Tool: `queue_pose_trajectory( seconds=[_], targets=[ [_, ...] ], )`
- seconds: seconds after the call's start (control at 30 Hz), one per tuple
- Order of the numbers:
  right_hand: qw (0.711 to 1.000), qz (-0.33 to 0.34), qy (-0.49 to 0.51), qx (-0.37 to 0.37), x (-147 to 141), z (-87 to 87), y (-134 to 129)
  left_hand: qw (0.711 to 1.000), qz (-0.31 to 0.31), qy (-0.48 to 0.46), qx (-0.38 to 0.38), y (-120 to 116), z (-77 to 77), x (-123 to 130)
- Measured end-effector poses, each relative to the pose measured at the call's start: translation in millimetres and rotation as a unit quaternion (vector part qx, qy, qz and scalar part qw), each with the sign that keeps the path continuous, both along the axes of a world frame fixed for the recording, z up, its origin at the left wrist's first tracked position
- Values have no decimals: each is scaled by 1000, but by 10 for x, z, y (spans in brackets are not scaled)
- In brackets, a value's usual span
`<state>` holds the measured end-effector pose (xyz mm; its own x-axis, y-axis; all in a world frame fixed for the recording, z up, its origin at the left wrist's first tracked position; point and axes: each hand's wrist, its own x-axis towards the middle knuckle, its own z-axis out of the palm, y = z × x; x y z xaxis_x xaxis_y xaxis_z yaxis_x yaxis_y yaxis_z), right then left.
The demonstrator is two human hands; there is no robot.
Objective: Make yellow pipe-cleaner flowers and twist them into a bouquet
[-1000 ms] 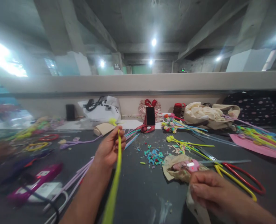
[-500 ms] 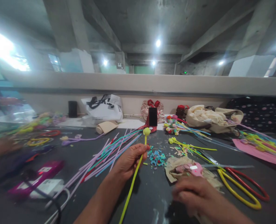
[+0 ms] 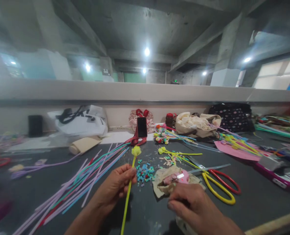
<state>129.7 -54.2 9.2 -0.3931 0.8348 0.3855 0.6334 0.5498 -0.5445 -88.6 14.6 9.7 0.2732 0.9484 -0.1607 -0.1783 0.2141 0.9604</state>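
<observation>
My left hand [image 3: 117, 182] pinches a thin yellow stem [image 3: 127, 204] just below the small yellow flower head [image 3: 136, 151] at its top, and the stem leans slightly, running down toward me. To the right, my right hand [image 3: 194, 202] is closed, with thumb and index finger together; whatever it holds, if anything, is hidden. Just beyond those fingers a pink glue gun [image 3: 183, 176] lies on crumpled tan paper [image 3: 159, 187]. Between my hands, a little farther off, is a pile of small blue and teal cut pieces [image 3: 145, 172].
Long lilac, teal and red stems [image 3: 86, 182] cover the table's left. Large scissors [image 3: 218, 192] with red and yellow handles lie at right, near yellow flowers [image 3: 162, 150]. A phone [image 3: 142, 127] stands at the back among bags; a pink sheet [image 3: 240, 151] lies farther right.
My view has swung to the right, so things sit farther left. The left hand keeps its hold on the yellow stem. My right hand stays near the glue gun, its fingers less blurred.
</observation>
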Motion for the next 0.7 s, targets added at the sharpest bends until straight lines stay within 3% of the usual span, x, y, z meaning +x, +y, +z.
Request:
queue_pose_trajectory(
  seconds=[0.17,0.27,0.43,0.57,0.63,0.7],
  targets=[
    [995,42,-16,85,-74,-63,53,999,-28,22,-16,-33,-19,83],
    [992,77,-33,94,-105,-120,108,1000,-15,26,-7,-67,-17,120],
    [998,66,-18,10,-61,-123,153,999,-21,49,-2,-68,-32,139],
    [994,43,75,-62,-57,-170,220,997,-35,63,-10,-41,-80,153],
    [976,13,171,-135,-77,-221,279,997,-43,59,-8,-44,-103,172],
    [934,-10,296,-200,-94,-246,334,997,-64,46,-6,-58,-118,192]
  ],
)
